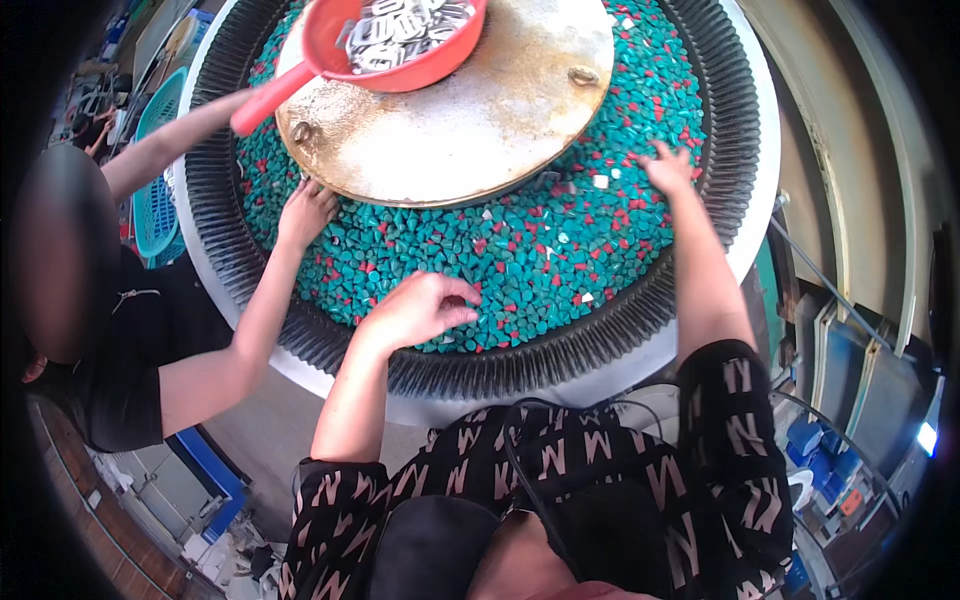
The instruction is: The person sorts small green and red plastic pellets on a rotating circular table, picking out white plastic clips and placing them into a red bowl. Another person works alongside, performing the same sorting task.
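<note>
A round vibrating tub holds a bed of small green and red cone-shaped tumbling stones (540,265). My left hand (415,308) hovers over the near part of the stones, its fingers loosely curved and apart from the thumb, with nothing seen between them. At the right side, my right hand (668,168) reaches over the stones with its fingers spread. A pale square piece (600,181) lies on the stones to the left of that hand. Other small pale bits are scattered about. A red long-handled plastic scoop (420,75) full of flat metal pieces (400,30) rests on the round lid (440,150) in the middle.
At the left, a co-worker in black (150,310) reaches in; one hand (308,212) touches the stones by the lid and the other arm extends behind the scoop handle. A ribbed black wall (500,372) rings the tub. A teal basket (155,215) stands beyond.
</note>
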